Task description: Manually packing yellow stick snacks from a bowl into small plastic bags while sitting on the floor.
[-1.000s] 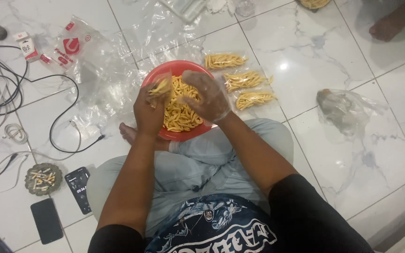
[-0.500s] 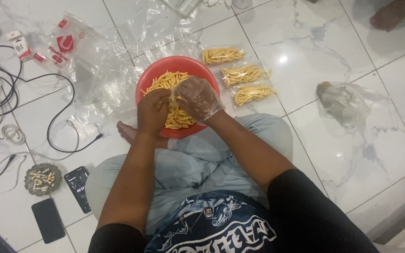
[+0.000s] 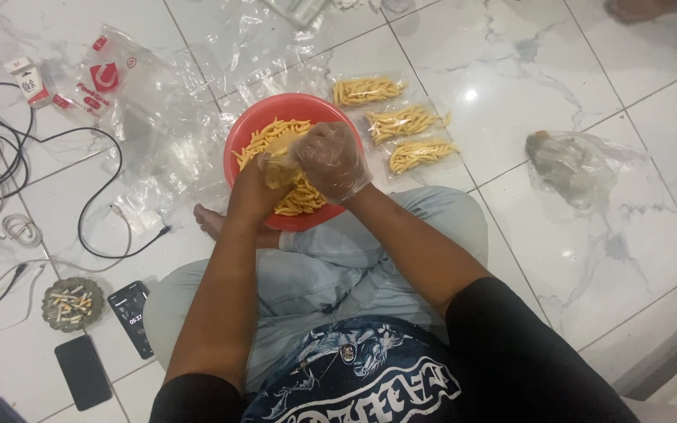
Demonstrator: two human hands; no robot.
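Note:
A red bowl [image 3: 254, 125] full of yellow snack sticks [image 3: 264, 135] stands on the floor in front of my crossed legs. My left hand [image 3: 254, 188] holds a small clear bag [image 3: 277, 166] of sticks over the bowl. My right hand [image 3: 331, 160], covered by a clear plastic glove, is closed over the bag's mouth with sticks in it. Three filled small bags [image 3: 403, 121] lie in a row just right of the bowl.
Loose clear plastic sheets [image 3: 174, 141] lie left of and behind the bowl. Cables [image 3: 9, 149], an ashtray [image 3: 72, 304] and two phones [image 3: 131, 313] sit at the left. A crumpled plastic bag [image 3: 570, 164] lies at the right. Someone's foot [image 3: 636, 9] shows at the top right.
My hands have stayed over the bowl; the right hand has closed in on the bag held by the left.

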